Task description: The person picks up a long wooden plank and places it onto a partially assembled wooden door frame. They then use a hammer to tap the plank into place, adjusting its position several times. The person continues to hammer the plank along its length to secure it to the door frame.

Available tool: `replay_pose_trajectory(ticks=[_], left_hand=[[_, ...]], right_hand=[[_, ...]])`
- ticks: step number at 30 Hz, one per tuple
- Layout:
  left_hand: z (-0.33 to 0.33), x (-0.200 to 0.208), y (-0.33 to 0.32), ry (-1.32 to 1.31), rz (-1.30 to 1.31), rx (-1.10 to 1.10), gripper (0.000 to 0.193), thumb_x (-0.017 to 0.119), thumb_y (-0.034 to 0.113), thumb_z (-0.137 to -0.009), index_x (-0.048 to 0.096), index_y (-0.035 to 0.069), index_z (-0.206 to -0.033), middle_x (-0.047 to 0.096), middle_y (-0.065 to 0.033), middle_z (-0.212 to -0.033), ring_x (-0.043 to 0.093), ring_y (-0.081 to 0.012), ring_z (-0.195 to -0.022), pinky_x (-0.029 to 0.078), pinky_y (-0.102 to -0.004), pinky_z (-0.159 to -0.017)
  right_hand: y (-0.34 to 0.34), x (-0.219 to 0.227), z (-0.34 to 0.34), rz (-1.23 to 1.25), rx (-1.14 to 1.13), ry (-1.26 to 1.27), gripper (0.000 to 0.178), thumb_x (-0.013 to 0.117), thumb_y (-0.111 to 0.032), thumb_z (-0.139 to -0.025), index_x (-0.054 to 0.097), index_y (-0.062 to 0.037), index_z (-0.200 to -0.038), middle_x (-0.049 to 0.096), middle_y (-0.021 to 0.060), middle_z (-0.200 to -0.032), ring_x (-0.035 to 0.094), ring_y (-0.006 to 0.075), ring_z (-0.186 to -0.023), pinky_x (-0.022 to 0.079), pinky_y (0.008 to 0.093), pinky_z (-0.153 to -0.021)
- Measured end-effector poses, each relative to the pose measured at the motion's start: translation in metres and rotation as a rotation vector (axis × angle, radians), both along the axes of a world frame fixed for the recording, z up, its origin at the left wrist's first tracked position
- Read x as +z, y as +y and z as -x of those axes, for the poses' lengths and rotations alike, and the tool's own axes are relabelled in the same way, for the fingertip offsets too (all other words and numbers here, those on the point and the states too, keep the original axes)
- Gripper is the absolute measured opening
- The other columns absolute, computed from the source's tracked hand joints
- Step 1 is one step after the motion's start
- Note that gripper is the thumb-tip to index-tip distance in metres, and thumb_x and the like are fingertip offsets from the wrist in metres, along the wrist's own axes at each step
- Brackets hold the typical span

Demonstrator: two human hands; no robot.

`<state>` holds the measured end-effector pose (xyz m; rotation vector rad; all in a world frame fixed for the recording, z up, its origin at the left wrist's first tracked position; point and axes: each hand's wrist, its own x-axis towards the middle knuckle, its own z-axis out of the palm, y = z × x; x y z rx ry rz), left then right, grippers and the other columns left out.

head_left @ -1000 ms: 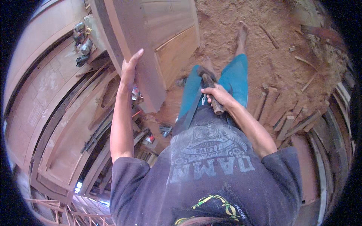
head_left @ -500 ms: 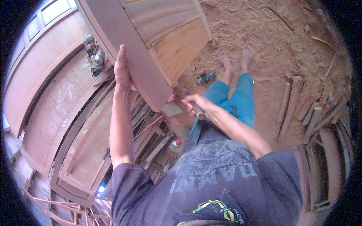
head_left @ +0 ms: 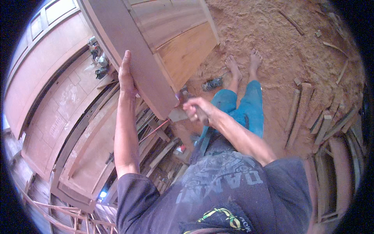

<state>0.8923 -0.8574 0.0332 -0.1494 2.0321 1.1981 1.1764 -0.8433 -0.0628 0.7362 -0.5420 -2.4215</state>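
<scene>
A large wooden door-like panel (head_left: 187, 54) with a broad frame board (head_left: 128, 43) slants down from the top of the view. My left hand (head_left: 126, 76) grips the outer edge of that board, with one finger lying up along its face. My right hand (head_left: 196, 109) is closed round the handle of a hammer (head_left: 187, 94), whose head is blurred by motion. The hammer's head is at the panel's lower corner, beside a small purplish thing I cannot make out. Whether the head touches the wood cannot be told.
Stacked wooden panels (head_left: 50, 113) lean on the left, with a power tool (head_left: 100, 64) on them. Wood offcuts (head_left: 163, 146) lie beneath. A dark corded tool (head_left: 212, 84) rests by my bare feet on the sawdust-covered floor (head_left: 304, 50). Timber lengths (head_left: 304, 105) lie at right.
My right hand with the hammer has shifted left and the hammer's head is closer to the panel's corner. My left hand keeps its grip on the board.
</scene>
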Motion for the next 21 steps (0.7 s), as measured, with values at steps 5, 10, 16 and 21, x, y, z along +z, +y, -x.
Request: replay_pose_trajectory(ticks=[5,10,16,21], left_hand=[[-0.011,0.006,0.007,-0.011,0.033,-0.007,0.071,0.064,0.057,-0.097,0.055,0.000,-0.139,0.066,-0.0155,-0.127,0.066,-0.0290,-0.112,0.053,-0.0437,-0.098],[-0.011,0.003,0.008,-0.030,0.044,-0.040,0.078,0.061,0.060,-0.097,0.047,0.003,-0.149,0.060,-0.0159,-0.140,0.060,-0.0323,-0.125,0.048,-0.0471,-0.109],[-0.011,0.001,0.000,-0.049,0.033,-0.017,0.078,0.062,0.061,-0.097,0.048,0.003,-0.148,0.061,-0.0155,-0.138,0.062,-0.0313,-0.123,0.050,-0.0466,-0.106],[-0.005,0.004,0.006,-0.023,0.024,-0.034,0.072,0.071,0.056,-0.093,0.057,0.000,-0.136,0.068,-0.0134,-0.120,0.067,-0.0264,-0.108,0.055,-0.0423,-0.094]], right_hand=[[0.004,0.017,-0.027,-0.300,0.148,-0.129,0.013,0.071,-0.018,-0.089,0.060,-0.0109,-0.087,0.052,-0.0067,-0.066,0.053,0.0056,-0.053,0.041,0.0242,-0.043],[0.005,-0.005,-0.019,-0.246,0.212,-0.092,0.013,0.068,-0.019,-0.092,0.060,-0.0095,-0.085,0.058,-0.0035,-0.066,0.056,0.0075,-0.053,0.043,0.0247,-0.044],[-0.001,-0.004,-0.040,-0.826,0.242,0.171,0.030,0.072,-0.031,-0.091,0.060,-0.0047,-0.098,0.059,-0.0013,-0.070,0.058,0.0111,-0.055,0.046,0.0300,-0.049],[0.030,-0.042,-0.069,-1.841,0.754,0.043,0.072,0.082,-0.043,-0.084,0.052,0.0060,-0.127,0.071,0.0249,-0.084,0.073,0.0399,-0.076,0.058,0.0494,-0.069]])
